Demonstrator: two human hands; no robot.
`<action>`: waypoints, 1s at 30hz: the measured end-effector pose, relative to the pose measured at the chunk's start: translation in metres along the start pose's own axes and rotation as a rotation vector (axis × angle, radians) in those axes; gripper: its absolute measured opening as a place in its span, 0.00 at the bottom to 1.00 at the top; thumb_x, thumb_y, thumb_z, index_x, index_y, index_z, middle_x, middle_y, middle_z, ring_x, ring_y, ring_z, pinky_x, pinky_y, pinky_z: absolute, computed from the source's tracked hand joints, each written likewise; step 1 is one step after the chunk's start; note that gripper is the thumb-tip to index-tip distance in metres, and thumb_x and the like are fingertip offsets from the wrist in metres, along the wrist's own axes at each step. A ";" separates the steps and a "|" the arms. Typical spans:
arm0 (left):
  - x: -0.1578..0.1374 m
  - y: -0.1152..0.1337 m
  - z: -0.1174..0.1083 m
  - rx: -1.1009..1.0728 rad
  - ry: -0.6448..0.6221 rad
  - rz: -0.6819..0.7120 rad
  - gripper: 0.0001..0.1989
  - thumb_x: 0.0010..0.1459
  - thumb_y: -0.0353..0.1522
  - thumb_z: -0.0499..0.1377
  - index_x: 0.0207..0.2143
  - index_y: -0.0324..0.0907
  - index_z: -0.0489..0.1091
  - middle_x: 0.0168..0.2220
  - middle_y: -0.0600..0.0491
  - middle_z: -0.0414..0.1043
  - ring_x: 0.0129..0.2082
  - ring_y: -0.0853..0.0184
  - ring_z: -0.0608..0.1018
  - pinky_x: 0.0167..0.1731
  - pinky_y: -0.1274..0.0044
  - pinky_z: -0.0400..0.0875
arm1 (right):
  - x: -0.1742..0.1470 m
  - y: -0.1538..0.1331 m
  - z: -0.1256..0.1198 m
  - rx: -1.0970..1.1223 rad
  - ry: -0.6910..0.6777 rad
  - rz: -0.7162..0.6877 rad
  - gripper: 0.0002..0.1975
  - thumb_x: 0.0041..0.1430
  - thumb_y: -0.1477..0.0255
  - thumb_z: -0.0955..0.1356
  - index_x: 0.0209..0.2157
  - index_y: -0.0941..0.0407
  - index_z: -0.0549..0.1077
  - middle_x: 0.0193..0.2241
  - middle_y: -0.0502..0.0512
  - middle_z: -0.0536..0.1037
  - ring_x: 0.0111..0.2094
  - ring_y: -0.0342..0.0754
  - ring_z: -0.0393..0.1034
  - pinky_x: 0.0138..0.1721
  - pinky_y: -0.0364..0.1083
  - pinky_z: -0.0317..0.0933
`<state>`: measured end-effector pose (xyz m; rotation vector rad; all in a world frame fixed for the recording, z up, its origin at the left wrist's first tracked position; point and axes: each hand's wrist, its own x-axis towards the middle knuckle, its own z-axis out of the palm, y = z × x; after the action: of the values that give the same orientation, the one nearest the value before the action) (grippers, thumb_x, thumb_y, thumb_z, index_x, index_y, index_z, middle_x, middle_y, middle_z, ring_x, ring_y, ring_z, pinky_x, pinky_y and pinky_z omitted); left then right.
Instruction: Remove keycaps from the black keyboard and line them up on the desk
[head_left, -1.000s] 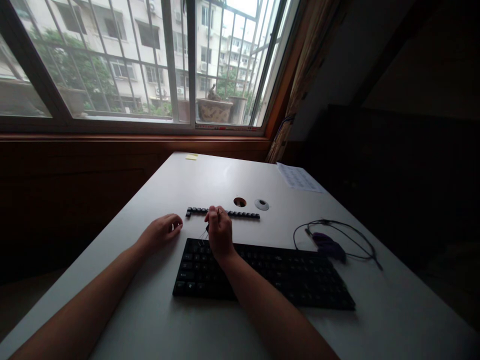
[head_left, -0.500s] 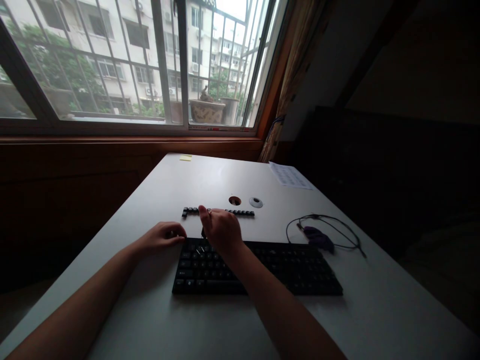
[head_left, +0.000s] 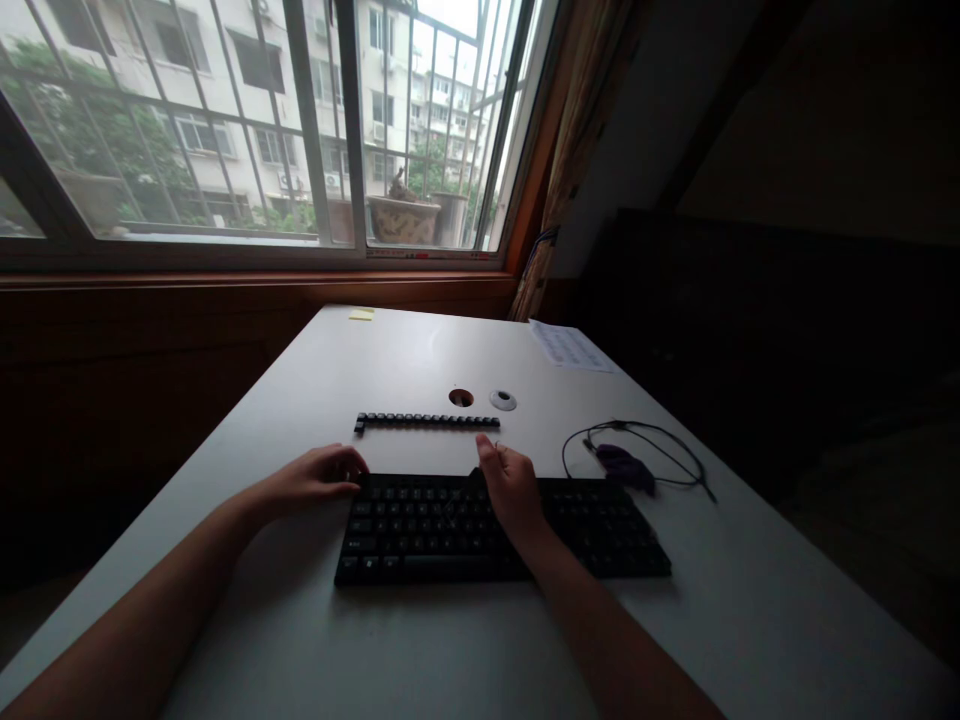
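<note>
Seemingly, the step in hand is aligning a wire tool [head_left: 475,475], clasped in the right hand [head_left: 514,490], over the keyboard [head_left: 472,545] beneath it, keycaps [head_left: 427,420] beyond to its left, calling next for steady aim, while whether the left hand [head_left: 322,472] grips the keyboard's corner is unclear.

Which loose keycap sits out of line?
The keycap at the left end, nearer the keyboard; all the others form a single row.

Matt plastic, soft gloss
Under the right hand [head_left: 511,488], matt plastic keyboard [head_left: 442,545]; beyond it, smooth, faintly glossy tabletop [head_left: 390,365] and paper sheet [head_left: 571,348].
</note>
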<state>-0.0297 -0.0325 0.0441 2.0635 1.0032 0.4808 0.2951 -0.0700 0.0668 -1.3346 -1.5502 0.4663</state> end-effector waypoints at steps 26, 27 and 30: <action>0.003 0.009 0.018 0.001 0.013 0.067 0.13 0.61 0.40 0.58 0.38 0.39 0.70 0.33 0.51 0.73 0.31 0.67 0.73 0.30 0.78 0.66 | 0.003 -0.002 -0.030 -0.220 0.038 -0.174 0.23 0.70 0.61 0.56 0.21 0.54 0.60 0.19 0.50 0.65 0.22 0.45 0.60 0.27 0.45 0.51; 0.003 0.010 0.018 0.019 0.010 0.071 0.12 0.60 0.40 0.59 0.37 0.39 0.70 0.33 0.51 0.73 0.31 0.67 0.73 0.30 0.78 0.66 | 0.003 -0.003 -0.031 -0.228 0.034 -0.186 0.23 0.70 0.61 0.57 0.21 0.54 0.60 0.19 0.49 0.65 0.22 0.44 0.60 0.27 0.45 0.51; 0.003 0.012 0.019 0.065 0.010 0.072 0.12 0.61 0.40 0.58 0.37 0.39 0.70 0.33 0.51 0.72 0.30 0.67 0.72 0.29 0.78 0.66 | 0.004 -0.006 -0.031 -0.242 0.031 -0.206 0.22 0.69 0.62 0.58 0.21 0.54 0.58 0.20 0.48 0.63 0.22 0.44 0.58 0.28 0.45 0.51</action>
<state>-0.0100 -0.0441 0.0413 2.1628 0.9645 0.5025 0.3192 -0.0779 0.0862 -1.3367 -1.7375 0.1318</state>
